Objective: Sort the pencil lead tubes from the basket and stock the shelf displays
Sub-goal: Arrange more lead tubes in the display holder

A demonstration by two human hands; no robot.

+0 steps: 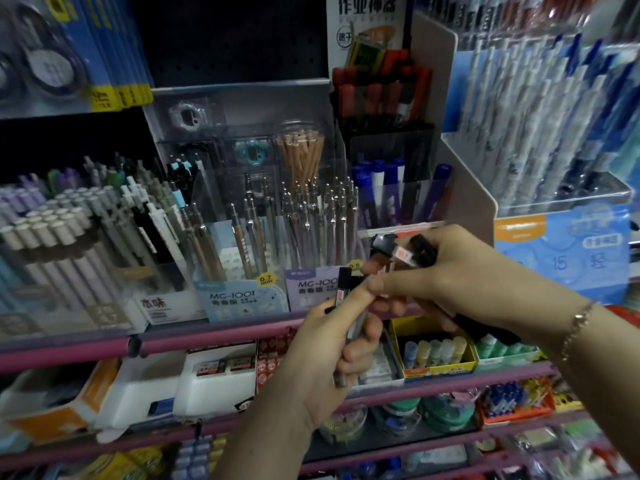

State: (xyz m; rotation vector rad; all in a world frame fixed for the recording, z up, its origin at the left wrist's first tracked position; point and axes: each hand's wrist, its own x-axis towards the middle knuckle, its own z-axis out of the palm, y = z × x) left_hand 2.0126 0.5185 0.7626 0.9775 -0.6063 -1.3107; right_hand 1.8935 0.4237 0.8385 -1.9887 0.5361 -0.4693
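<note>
My left hand is closed around a few pencil lead tubes, slim clear tubes with black caps and red labels that stick up past my fingers. My right hand grips a bundle of the same tubes, with black caps showing above the fingers and more black ends poking out below the palm. The fingertips of both hands meet in front of the pink shelf rail. A white display box on the lower shelf holds some lead tube packs. No basket is in view.
Clear stands of mechanical pencils labelled MG-1001 fill the upper shelf behind my hands. Blue markers and a tall pen display stand to the right. A yellow box of glue sticks sits below my right hand.
</note>
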